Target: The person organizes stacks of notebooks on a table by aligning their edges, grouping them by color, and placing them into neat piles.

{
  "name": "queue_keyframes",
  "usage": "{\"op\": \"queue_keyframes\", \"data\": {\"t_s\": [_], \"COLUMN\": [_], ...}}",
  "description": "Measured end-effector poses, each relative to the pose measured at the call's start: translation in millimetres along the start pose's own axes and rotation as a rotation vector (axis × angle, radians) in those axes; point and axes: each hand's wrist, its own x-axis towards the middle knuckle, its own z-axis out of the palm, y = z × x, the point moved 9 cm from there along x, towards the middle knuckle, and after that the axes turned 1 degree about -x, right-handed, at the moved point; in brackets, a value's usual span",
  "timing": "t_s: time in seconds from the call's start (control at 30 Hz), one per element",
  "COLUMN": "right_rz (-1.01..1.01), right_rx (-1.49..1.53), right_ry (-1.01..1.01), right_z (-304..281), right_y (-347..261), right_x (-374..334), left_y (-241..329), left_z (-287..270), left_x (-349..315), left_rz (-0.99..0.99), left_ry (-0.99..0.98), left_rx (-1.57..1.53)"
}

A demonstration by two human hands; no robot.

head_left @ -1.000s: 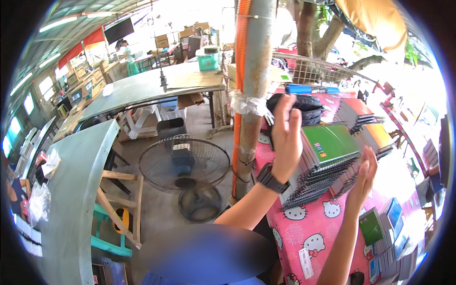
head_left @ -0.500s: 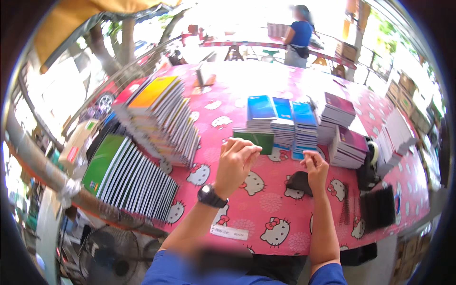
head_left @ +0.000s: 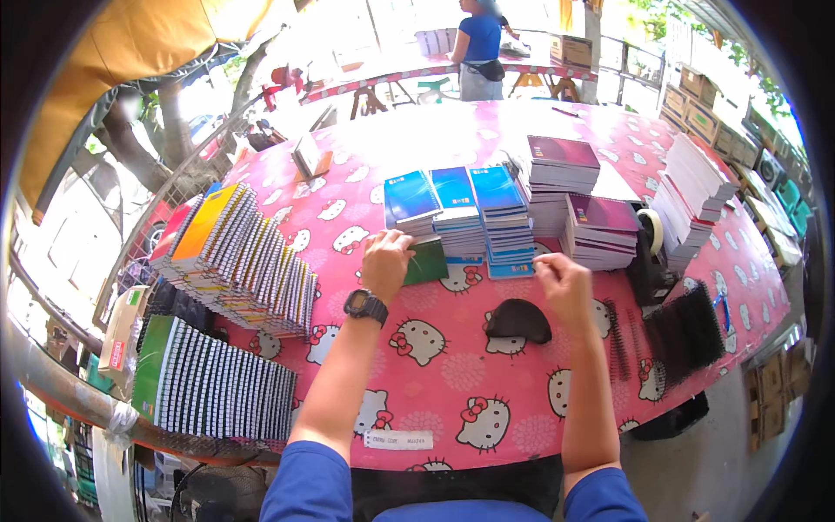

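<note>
My left hand point(head_left: 387, 264), with a dark watch point(head_left: 365, 305) on its wrist, has its fingers curled at the left edge of a green notebook point(head_left: 427, 263). That notebook lies at the near side of a stack of blue spiral notebooks point(head_left: 410, 198). Two further blue stacks point(head_left: 453, 193) point(head_left: 497, 190) stand to its right. My right hand point(head_left: 564, 283) hovers just right of the blue notebook point(head_left: 510, 270) at the near end of the third stack. Its fingers are bent together; whatever they might hold is hidden. A black half-round pouch point(head_left: 518, 322) lies between my forearms.
Yellow-covered point(head_left: 207, 224) and green-covered notebooks point(head_left: 155, 365) stand in rows at the left. Maroon notebooks point(head_left: 600, 213), a tape dispenser point(head_left: 650, 261), white stacks point(head_left: 691, 191) and black spiral coils point(head_left: 687, 335) are at the right. A person in blue point(head_left: 480, 48) stands at a far table.
The view has turned, shifting the scene leftward. My left hand has come to the green notebook's left edge. My right hand is a little farther right of the blue stack.
</note>
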Motion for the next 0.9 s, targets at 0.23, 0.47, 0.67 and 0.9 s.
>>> {"op": "queue_keyframes", "data": {"t_s": [0.23, 0.47, 0.67, 0.9], "right_rz": [0.323, 0.311, 0.284, 0.347], "right_rx": [-0.972, -0.891, -0.900, -0.995], "right_ry": [0.130, 0.119, 0.178, 0.000], "right_z": [-131, -122, -130, -106], "right_y": [80, 96, 78, 87], "right_x": [-83, -87, -53, -59], "left_y": [25, 49, 44, 42], "left_z": [-35, -52, -49, -52], "left_x": [-24, -58, -71, -71], "left_rz": [-0.314, -0.222, -0.132, -0.170], "left_ry": [-0.252, -0.271, -0.187, -0.281], "left_rx": [-0.604, -0.571, -0.645, -0.643]}}
